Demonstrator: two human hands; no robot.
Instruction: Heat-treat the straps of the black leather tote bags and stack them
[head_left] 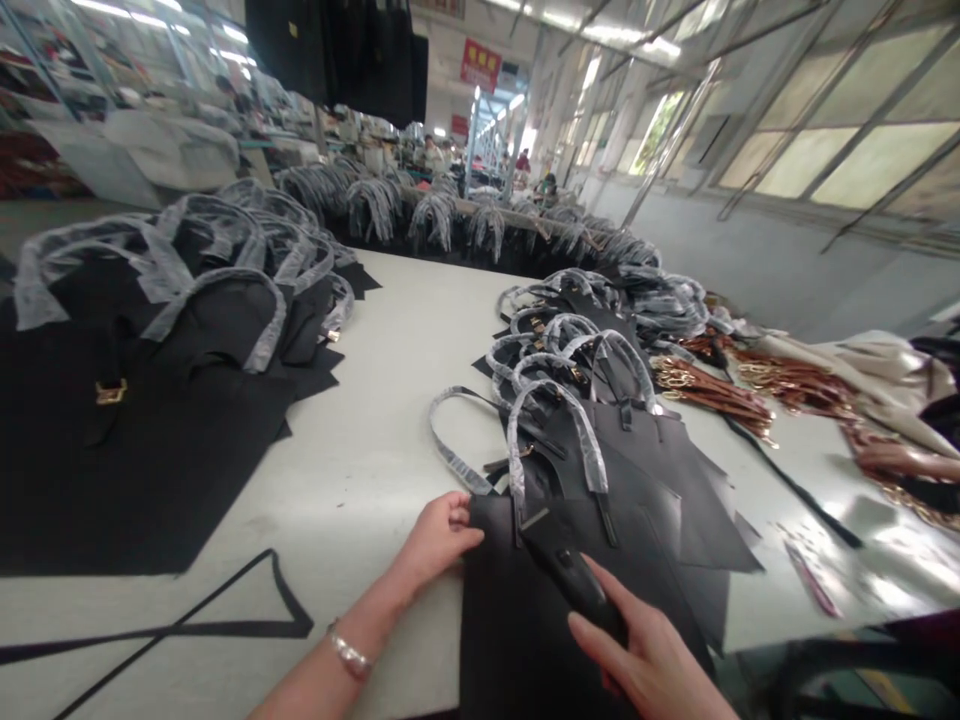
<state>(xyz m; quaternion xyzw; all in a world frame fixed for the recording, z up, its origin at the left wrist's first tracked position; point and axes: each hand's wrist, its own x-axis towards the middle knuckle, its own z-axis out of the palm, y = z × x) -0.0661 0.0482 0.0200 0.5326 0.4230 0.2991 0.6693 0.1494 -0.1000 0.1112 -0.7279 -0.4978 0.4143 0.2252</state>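
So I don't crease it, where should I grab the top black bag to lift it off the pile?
Probably by the plastic-wrapped handle of the top black bag, at the middle of its arch, coming from above. The handle curves up in a loop off the flat bag, so your fingers can likely close round it without pressing on the bag itself.

Bag stack (135, 450) left on table (375, 480); second stack (630, 470) ahead; straps (712, 390) right.
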